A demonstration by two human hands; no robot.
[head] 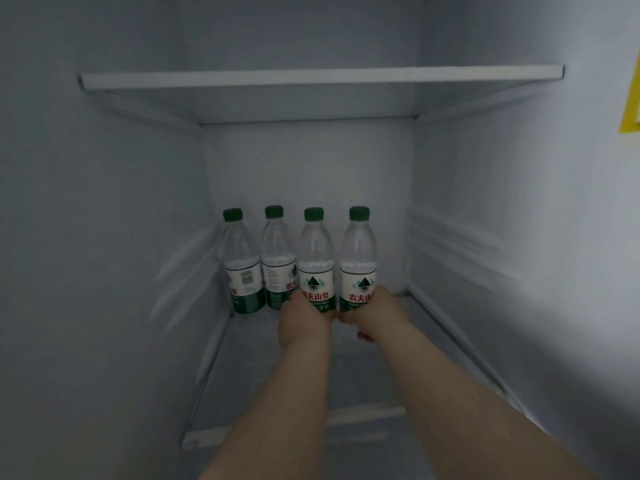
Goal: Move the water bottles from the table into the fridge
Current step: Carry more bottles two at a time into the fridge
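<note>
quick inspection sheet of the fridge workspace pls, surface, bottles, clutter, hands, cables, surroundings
surface: fridge shelf, bare in front of the bottles
job's things: four green-capped water bottles upright in a row at the back; first bottle and second bottle stand free, third bottle and fourth bottle are gripped
clutter: nothing seen
hands: left hand wraps the third bottle's base; right hand wraps the fourth bottle's base
cables: nothing seen
surroundings: upper shelf overhead with nothing visible on it, yellow sticker on the right wall, dim lighting
</note>
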